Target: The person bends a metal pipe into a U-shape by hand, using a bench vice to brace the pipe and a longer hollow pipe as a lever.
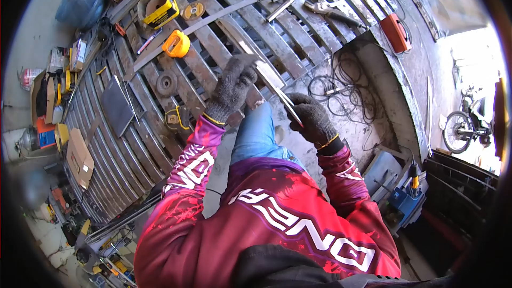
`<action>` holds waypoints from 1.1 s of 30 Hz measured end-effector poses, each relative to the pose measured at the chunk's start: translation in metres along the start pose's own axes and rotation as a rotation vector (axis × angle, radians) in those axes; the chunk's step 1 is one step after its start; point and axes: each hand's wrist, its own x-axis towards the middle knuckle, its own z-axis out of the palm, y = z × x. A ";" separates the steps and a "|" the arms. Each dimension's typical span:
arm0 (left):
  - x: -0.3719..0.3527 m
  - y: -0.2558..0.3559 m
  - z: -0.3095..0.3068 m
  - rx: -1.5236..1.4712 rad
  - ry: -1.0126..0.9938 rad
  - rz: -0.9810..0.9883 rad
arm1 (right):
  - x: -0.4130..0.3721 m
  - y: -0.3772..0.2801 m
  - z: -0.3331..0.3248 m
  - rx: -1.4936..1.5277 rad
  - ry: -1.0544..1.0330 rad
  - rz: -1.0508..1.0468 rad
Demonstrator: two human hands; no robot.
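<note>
My left hand (233, 88), in a dark grey knitted glove, is over the slatted metal bench (200, 69), its fingers curled near the upper part of a flat metal bar (270, 75). Whether those fingers grip the bar is hard to tell. My right hand (311, 118), gloved alike, is closed around the bar's lower end, beside a thin rod with a red tip (300, 121). The bar slants from the bench toward my right hand. An orange tape roll or holder (176, 44) and a round metal disc (166, 82) lie left of my left hand.
A yellow container (158, 8), a cutting disc (193, 10) and a dark plate (118, 105) are on the bench. Coiled black cable (346, 88) lies on the floor at right. An orange-red box (396, 33) stands beyond it; a motorcycle (464, 125) is far right.
</note>
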 end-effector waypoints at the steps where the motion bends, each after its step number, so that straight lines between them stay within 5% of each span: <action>1: -0.006 0.005 0.006 0.027 -0.001 0.164 | -0.005 -0.003 0.004 0.049 -0.024 -0.052; 5: -0.038 0.008 0.023 -0.205 -0.068 -0.147 | -0.023 -0.025 0.022 0.250 -0.155 0.063; 7: -0.039 -0.007 0.031 0.006 0.005 -0.041 | -0.025 -0.034 0.027 0.233 -0.184 0.034; 9: -0.044 -0.010 0.035 0.296 0.104 0.098 | -0.021 -0.054 0.030 1.070 -0.255 0.892; 10: -0.045 -0.009 0.038 0.297 0.111 0.094 | -0.022 -0.060 0.036 1.068 -0.263 0.893; 16: -0.032 -0.008 0.017 0.437 0.206 0.170 | -0.014 -0.060 0.050 0.538 -0.218 0.914; 20: -0.022 -0.007 -0.039 0.631 0.029 -0.169 | -0.021 -0.024 0.064 -0.009 -0.169 0.641; 24: -0.011 0.023 -0.071 0.899 -0.310 -0.601 | 0.002 -0.047 0.059 -0.085 -0.166 0.654; 25: -0.020 0.005 -0.074 0.928 -0.250 -0.418 | 0.008 -0.053 0.059 -0.118 -0.183 0.685; 33: -0.021 -0.007 -0.088 0.820 -0.313 -0.421 | -0.012 -0.079 0.060 -0.232 -0.166 0.729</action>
